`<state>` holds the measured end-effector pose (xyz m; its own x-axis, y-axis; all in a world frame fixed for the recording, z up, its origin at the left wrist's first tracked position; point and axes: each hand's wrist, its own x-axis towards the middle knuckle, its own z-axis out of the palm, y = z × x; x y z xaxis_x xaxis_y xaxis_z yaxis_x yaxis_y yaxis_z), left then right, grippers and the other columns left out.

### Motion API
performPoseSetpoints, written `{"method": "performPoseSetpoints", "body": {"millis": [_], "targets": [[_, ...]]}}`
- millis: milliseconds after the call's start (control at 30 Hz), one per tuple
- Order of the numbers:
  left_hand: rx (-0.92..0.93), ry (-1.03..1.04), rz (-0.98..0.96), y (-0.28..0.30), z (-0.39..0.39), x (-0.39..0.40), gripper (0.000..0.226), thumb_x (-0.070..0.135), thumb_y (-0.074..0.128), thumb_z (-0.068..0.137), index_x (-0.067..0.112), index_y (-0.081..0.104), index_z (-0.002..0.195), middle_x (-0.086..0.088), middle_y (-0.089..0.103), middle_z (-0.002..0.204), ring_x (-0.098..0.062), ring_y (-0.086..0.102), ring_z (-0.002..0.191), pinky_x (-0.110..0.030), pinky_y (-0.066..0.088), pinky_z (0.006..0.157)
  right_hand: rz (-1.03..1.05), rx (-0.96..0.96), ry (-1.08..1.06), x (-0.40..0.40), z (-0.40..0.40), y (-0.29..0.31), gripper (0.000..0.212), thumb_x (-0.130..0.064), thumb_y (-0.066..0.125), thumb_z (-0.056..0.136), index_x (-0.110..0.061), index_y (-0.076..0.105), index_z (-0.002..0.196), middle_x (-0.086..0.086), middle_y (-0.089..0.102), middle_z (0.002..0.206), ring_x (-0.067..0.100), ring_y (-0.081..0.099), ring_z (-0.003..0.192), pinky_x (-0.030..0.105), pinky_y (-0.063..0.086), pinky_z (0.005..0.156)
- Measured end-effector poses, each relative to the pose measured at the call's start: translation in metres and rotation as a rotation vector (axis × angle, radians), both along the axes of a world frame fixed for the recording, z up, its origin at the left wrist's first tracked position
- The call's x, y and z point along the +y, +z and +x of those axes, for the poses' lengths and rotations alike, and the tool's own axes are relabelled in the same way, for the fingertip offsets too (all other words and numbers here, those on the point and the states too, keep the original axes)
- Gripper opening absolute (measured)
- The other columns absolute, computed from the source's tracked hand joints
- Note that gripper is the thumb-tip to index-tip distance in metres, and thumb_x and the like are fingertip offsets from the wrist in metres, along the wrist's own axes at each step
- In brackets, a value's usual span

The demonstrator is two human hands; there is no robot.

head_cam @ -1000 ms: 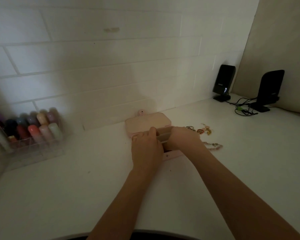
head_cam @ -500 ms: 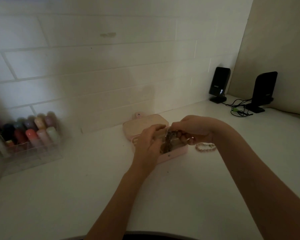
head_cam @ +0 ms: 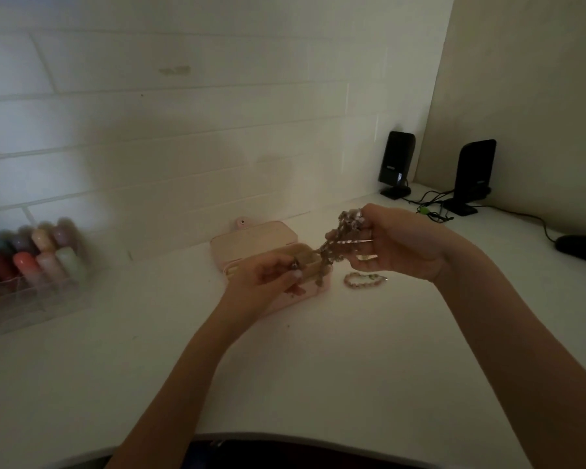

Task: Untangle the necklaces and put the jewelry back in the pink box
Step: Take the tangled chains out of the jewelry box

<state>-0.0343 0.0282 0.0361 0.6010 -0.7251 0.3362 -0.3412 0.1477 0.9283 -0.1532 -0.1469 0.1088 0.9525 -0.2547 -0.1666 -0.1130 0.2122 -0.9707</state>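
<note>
text check | nothing readable tbh | the two black speakers [head_cam: 395, 164] in the desk's far right corner each carry a small pale logo, way too blurry to read

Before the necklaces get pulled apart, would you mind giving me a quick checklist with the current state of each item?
1. Pink box open, lid back: ok.
2. Right hand grips the tangled necklaces, lifted above the box: ok.
3. Left hand pinches a small piece at the box: ok; what the piece is: cannot tell.
4. Necklaces separated: not ok, still one clump.
5. Beaded bracelet in the box: not ok, it lies on the table beside it.
</note>
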Motion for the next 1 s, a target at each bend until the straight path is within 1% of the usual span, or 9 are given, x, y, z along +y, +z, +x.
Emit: {"method": "performPoseSetpoints", "body": {"millis": [133, 367, 533, 600, 667, 767, 900, 967, 1000], "targets": [[0.016, -0.022, 0.011, -0.003, -0.02, -0.002, 0.022, -0.006, 0.059, 0.084, 0.015, 0.066, 0.084, 0.006, 0.071, 0.069, -0.012, 0.068, 0.063, -0.021, 0.056, 0.068, -0.101, 0.056, -0.001, -0.006, -0.022, -0.028, 0.013, -0.019, 0.049, 0.096, -0.007, 0.053, 0.099, 0.013, 0.068, 0.094, 0.018, 0.063, 0.077, 0.027, 0.055, 0.064], [-0.041, 0.043, 0.191, -0.028, -0.035, -0.005, 0.022, 0.003, 0.06, 0.088, 0.023, 0.067, 0.085, 0.004, 0.07, 0.07, -0.007, 0.067, 0.063, -0.016, 0.052, 0.064, -0.236, 0.117, 0.01, -0.015, -0.049, -0.075, 0.003, -0.007, 0.056, 0.091, -0.008, 0.058, 0.092, 0.011, 0.068, 0.09, 0.017, 0.066, 0.082, 0.035, 0.054, 0.078], [-0.111, 0.105, 0.235, -0.031, -0.041, -0.004, 0.011, 0.002, 0.063, 0.085, 0.009, 0.068, 0.092, -0.004, 0.068, 0.075, 0.001, 0.064, 0.061, -0.005, 0.045, 0.062, -0.409, 0.047, -0.063, -0.011, -0.054, -0.093, 0.009, -0.004, 0.065, 0.085, -0.01, 0.066, 0.092, 0.004, 0.07, 0.085, 0.007, 0.063, 0.074, 0.015, 0.05, 0.072], [-0.119, 0.13, 0.229, -0.033, -0.041, -0.002, 0.011, 0.003, 0.065, 0.085, 0.01, 0.069, 0.092, -0.007, 0.069, 0.077, 0.0, 0.063, 0.064, -0.005, 0.045, 0.063, -0.512, 0.004, -0.085, -0.009, -0.056, -0.097, 0.006, -0.005, 0.067, 0.084, -0.009, 0.069, 0.089, -0.004, 0.071, 0.079, -0.001, 0.063, 0.069, 0.009, 0.047, 0.067], [-0.137, 0.137, 0.238, -0.034, -0.041, -0.001, 0.013, 0.004, 0.066, 0.084, 0.015, 0.069, 0.091, -0.009, 0.069, 0.08, -0.005, 0.063, 0.069, -0.006, 0.045, 0.066, -0.571, -0.049, -0.092, -0.005, -0.056, -0.1, 0.005, -0.007, 0.068, 0.084, -0.01, 0.07, 0.088, -0.008, 0.071, 0.077, -0.001, 0.064, 0.07, 0.01, 0.047, 0.068], [-0.183, 0.149, 0.251, -0.035, -0.041, -0.003, 0.02, 0.005, 0.066, 0.084, 0.024, 0.069, 0.086, 0.002, 0.069, 0.079, -0.004, 0.063, 0.071, -0.006, 0.044, 0.066, -0.773, -0.109, -0.141, -0.001, -0.051, -0.103, 0.008, -0.013, 0.07, 0.083, -0.021, 0.069, 0.087, -0.006, 0.07, 0.084, 0.008, 0.065, 0.079, 0.019, 0.047, 0.071], [-0.194, 0.148, 0.236, -0.035, -0.044, -0.005, 0.023, 0.006, 0.068, 0.082, 0.029, 0.068, 0.083, 0.008, 0.068, 0.076, -0.007, 0.065, 0.074, -0.01, 0.047, 0.07, -1.177, -0.076, -0.211, 0.007, -0.044, -0.095, 0.015, -0.042, 0.072, 0.076, -0.049, 0.06, 0.072, -0.024, 0.062, 0.095, 0.003, 0.052, 0.088, 0.029, 0.035, 0.085], [-0.236, 0.166, 0.225, -0.035, -0.045, -0.005, 0.025, 0.005, 0.068, 0.081, 0.03, 0.068, 0.082, 0.011, 0.067, 0.073, -0.002, 0.063, 0.071, -0.008, 0.045, 0.068, -1.24, -0.057, -0.2, 0.015, -0.038, -0.091, 0.012, -0.058, 0.067, 0.071, -0.05, 0.058, 0.075, -0.025, 0.06, 0.096, 0.001, 0.049, 0.091, 0.033, 0.031, 0.088], [-0.266, 0.179, 0.221, -0.035, -0.044, -0.005, 0.026, 0.006, 0.069, 0.081, 0.032, 0.067, 0.082, 0.013, 0.066, 0.072, 0.002, 0.061, 0.069, -0.008, 0.045, 0.067, -1.209, -0.036, -0.171, 0.019, -0.034, -0.091, 0.019, -0.063, 0.065, 0.069, -0.047, 0.059, 0.077, -0.025, 0.061, 0.093, 0.0, 0.051, 0.089, 0.033, 0.032, 0.089]]}}
